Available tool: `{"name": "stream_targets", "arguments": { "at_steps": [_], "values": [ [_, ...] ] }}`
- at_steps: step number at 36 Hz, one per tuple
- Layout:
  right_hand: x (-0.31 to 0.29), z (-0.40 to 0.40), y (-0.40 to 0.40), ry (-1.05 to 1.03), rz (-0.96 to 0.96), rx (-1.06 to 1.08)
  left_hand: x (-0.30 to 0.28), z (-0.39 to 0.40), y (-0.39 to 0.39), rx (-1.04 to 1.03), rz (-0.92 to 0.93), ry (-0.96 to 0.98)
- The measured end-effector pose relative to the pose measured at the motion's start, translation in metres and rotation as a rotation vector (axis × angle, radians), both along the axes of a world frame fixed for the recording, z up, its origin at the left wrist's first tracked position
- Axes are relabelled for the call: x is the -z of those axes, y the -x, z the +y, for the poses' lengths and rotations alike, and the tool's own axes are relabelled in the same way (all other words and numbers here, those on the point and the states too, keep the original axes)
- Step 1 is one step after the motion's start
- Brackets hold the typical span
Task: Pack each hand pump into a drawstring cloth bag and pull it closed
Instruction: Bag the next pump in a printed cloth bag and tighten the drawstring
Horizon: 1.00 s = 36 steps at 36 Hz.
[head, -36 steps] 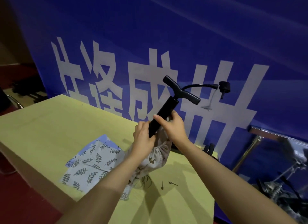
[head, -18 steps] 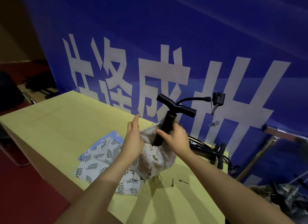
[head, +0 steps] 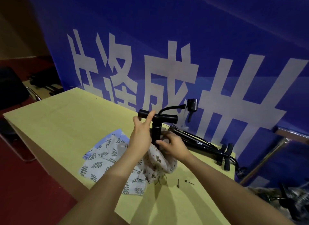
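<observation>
Hand pump, black, T-handled: lower barrel hidden inside the animal-print cloth bag, standing upright on the bench. Left hand: fingers relaxed, touching the handle. Right hand: fingers pinching gathered bag cloth at the barrel; grip partly obscured.

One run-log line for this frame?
step: bagging | black T-handle hand pump: upright in animal-print cloth bag | left hand: at handle | right hand: on bag mouth

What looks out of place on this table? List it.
Two small metal needles lie loose on the table beside the bag, apart from any pump. The pump stands with its handle and hose outside the bag.
</observation>
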State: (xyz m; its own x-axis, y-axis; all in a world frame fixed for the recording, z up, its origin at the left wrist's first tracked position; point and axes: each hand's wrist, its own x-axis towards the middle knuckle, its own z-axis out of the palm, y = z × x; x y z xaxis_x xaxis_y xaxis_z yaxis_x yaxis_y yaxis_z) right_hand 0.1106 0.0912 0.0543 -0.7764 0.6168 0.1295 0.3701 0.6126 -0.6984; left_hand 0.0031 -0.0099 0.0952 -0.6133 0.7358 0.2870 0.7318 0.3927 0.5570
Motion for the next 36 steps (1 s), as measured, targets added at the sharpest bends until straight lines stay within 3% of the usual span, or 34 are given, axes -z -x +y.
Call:
{"name": "stream_targets", "arguments": {
  "at_steps": [4, 8, 12, 17, 20, 23, 30, 36],
  "values": [
    [-0.002, 0.006, -0.013, 0.088, 0.150, 0.074, -0.006, 0.003, -0.005, -0.125, -0.001, -0.004],
    [-0.016, 0.015, -0.017, 0.107, 0.178, 0.202, -0.010, 0.011, -0.009, -0.217, 0.268, 0.088],
    [-0.028, 0.031, -0.022, 0.009, 0.125, 0.244, -0.015, 0.014, -0.011, -0.096, 0.454, 0.139],
    [-0.044, 0.044, -0.033, 0.009, 0.199, 0.209, -0.017, 0.016, -0.009, 0.094, 0.192, -0.058],
    [-0.053, 0.050, -0.039, 0.262, 0.283, 0.201, -0.019, 0.016, -0.010, 0.102, 0.092, -0.168],
    [-0.058, 0.051, -0.047, 0.427, 0.336, 0.177, -0.025, 0.017, -0.013, 0.082, 0.092, -0.200],
    [-0.073, 0.053, -0.063, 0.287, 0.175, 0.081, -0.037, 0.021, -0.026, 0.098, 0.114, -0.159],
    [-0.085, 0.058, -0.065, 0.517, 0.278, 0.089, -0.046, 0.021, -0.033, 0.163, 0.136, -0.127]
  ]
}}
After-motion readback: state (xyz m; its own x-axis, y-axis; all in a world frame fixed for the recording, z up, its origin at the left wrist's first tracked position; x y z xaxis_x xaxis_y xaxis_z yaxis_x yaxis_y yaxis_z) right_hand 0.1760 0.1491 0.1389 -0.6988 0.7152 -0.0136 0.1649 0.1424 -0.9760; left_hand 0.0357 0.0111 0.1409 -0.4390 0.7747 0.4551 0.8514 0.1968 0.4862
